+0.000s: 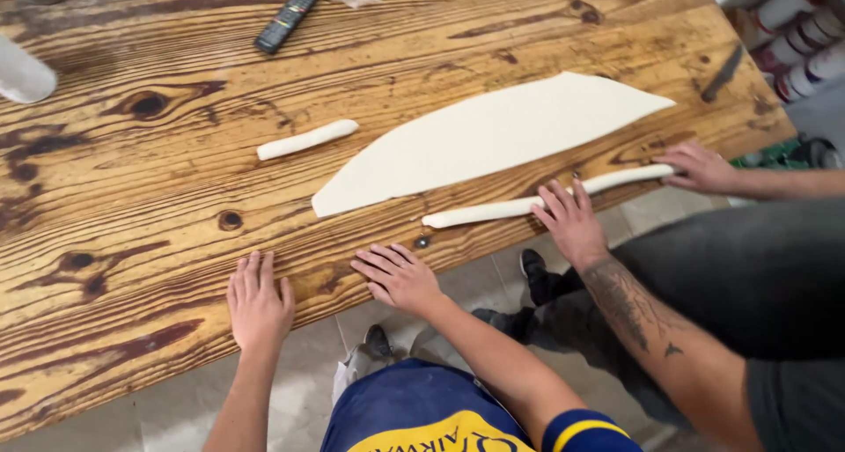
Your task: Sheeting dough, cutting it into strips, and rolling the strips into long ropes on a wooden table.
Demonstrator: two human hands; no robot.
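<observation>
Wooden counter [132, 197]. Left hand [258, 301] and right hand [398, 278] lie flat, grips released, touching no dough. One short dough roll [307, 139] lies finished; a co-worker's hand [572, 221] rolls the long rope [519, 205]; the dough sheet [493, 135] remains uncut.

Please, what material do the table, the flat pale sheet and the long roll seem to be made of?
Table: wood, probably pine, with clear grain, dark knots and a slight sheen. Flat sheet: apparently raw dough, matte, cream, smooth, lying limp. Long roll: seemingly the same dough, under a co-worker's hand.
</observation>
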